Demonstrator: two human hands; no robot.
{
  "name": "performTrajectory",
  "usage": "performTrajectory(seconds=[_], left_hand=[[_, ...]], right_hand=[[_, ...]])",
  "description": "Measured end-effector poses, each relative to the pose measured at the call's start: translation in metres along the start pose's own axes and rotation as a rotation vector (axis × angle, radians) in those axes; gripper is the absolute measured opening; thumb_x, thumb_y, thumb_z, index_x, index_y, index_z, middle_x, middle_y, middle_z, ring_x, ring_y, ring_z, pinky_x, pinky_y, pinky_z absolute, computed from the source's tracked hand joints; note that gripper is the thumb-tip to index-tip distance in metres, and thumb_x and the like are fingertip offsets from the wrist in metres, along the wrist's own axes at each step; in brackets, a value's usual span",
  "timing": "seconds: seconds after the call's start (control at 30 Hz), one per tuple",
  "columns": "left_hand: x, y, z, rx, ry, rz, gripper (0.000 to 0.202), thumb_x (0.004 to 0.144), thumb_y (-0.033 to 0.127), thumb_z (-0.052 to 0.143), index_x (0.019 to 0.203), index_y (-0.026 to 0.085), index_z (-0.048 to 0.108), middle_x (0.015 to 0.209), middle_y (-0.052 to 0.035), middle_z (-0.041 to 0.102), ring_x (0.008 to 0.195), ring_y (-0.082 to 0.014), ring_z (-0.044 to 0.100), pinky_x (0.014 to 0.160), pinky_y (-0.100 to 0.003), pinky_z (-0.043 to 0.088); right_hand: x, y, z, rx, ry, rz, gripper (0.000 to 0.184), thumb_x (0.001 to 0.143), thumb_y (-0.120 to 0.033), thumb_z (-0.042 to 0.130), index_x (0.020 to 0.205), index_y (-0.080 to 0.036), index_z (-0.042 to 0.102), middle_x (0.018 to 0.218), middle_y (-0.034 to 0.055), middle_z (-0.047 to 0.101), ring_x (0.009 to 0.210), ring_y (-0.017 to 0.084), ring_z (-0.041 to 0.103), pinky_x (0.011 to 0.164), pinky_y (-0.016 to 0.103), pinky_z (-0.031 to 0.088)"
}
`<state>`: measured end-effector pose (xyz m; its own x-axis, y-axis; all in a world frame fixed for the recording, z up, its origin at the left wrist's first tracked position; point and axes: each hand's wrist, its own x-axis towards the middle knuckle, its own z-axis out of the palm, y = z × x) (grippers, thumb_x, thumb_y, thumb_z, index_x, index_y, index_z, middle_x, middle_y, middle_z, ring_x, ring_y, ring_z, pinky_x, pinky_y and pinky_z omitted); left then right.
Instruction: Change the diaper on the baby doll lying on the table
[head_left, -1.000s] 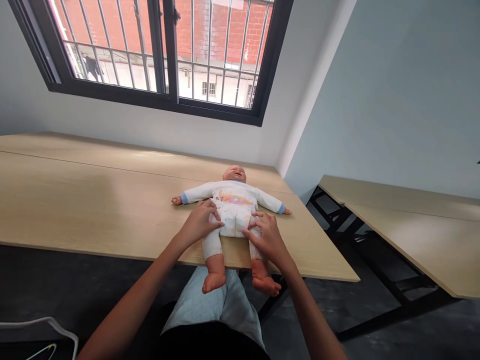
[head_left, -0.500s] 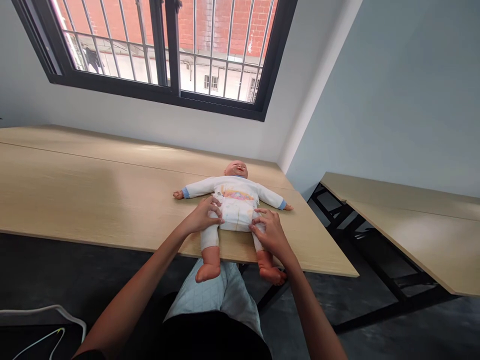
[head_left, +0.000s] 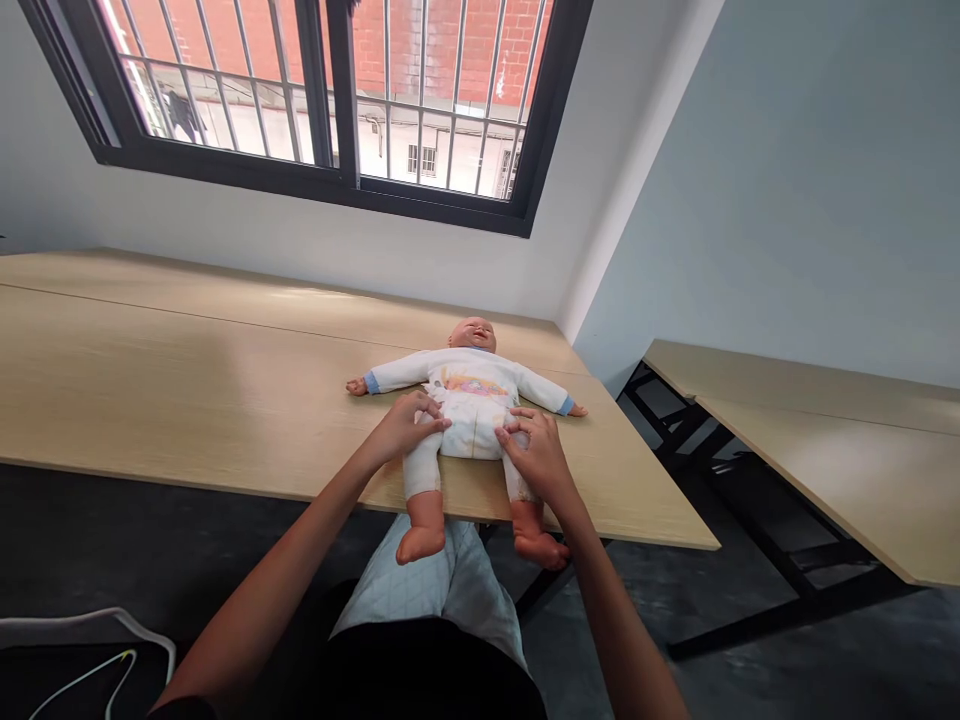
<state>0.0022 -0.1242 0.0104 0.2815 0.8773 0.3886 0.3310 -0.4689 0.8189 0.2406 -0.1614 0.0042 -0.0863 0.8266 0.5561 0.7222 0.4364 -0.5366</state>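
Note:
A baby doll [head_left: 477,337] in a white long-sleeved top with blue cuffs lies face up, arms spread, its bare feet past the table's near edge. Around its hips is a white diaper [head_left: 472,435], fastened over white leggings. My left hand [head_left: 409,428] has its thumb and fingers closed on the diaper's left side, by the hip. On the opposite side, my right hand [head_left: 538,452] pinches the diaper's edge near the top of the leg. Exactly how much of the edge each hand grips is partly hidden by the fingers.
The doll rests on a long light wood table [head_left: 187,400] by the wall. Above it is a barred window [head_left: 345,185]. A second wood table [head_left: 840,450] stands to the right, across a gap. A dark object with a pale rim [head_left: 135,625] is at lower left.
My fingers have drawn closer together on both sides of the diaper, the left thumb moving up a little. The doll's legs have shifted slightly inward.

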Motion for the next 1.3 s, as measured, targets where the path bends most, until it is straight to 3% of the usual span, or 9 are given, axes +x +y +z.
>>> performTrajectory(seconds=[0.13,0.33,0.57,0.93,1.3], left_hand=[[0.000,-0.005,0.005,-0.047,0.042,-0.036,0.029,0.067,0.045,0.076,0.069,0.019,0.064,0.099,-0.0073,0.062,0.100,-0.0251,0.058,0.085,-0.038,0.050],[-0.002,0.002,0.006,-0.116,0.087,-0.084,0.030,0.073,0.047,0.071,0.069,0.019,0.061,0.092,-0.0058,0.065,0.091,-0.0239,0.061,0.081,-0.037,0.049],[0.002,-0.003,0.017,-0.177,0.139,-0.117,0.024,0.064,0.039,0.078,0.063,0.019,0.064,0.097,-0.0075,0.061,0.101,-0.0280,0.056,0.091,-0.042,0.043],[-0.008,0.012,0.010,-0.423,0.053,-0.176,0.031,0.065,0.045,0.078,0.065,0.017,0.065,0.105,-0.0083,0.060,0.099,-0.0246,0.058,0.086,-0.036,0.046],[-0.012,0.005,0.009,-0.486,0.032,-0.165,0.026,0.067,0.038,0.080,0.067,0.017,0.065,0.111,-0.0093,0.059,0.109,-0.0258,0.054,0.093,-0.037,0.043]], right_hand=[[-0.001,-0.004,0.004,-0.006,-0.033,-0.027,0.026,0.091,-0.038,0.053,0.077,-0.020,0.067,0.116,0.0125,0.060,0.115,0.030,0.049,0.101,0.049,0.037],[-0.003,-0.005,0.001,0.033,0.096,0.057,0.027,0.086,-0.046,0.062,0.077,-0.020,0.065,0.113,0.0129,0.060,0.114,0.030,0.050,0.104,0.050,0.034],[0.003,-0.004,0.011,0.137,-0.021,0.156,0.022,0.078,-0.041,0.067,0.074,-0.019,0.068,0.121,0.0115,0.058,0.121,0.032,0.043,0.106,0.048,0.033],[0.006,0.017,0.011,0.310,-0.118,0.229,0.032,0.083,-0.049,0.059,0.084,-0.020,0.071,0.124,0.0112,0.057,0.120,0.029,0.046,0.107,0.048,0.033],[0.000,0.013,0.011,0.147,-0.062,0.130,0.029,0.087,-0.044,0.055,0.081,-0.020,0.072,0.124,0.0106,0.059,0.121,0.030,0.043,0.107,0.049,0.031]])
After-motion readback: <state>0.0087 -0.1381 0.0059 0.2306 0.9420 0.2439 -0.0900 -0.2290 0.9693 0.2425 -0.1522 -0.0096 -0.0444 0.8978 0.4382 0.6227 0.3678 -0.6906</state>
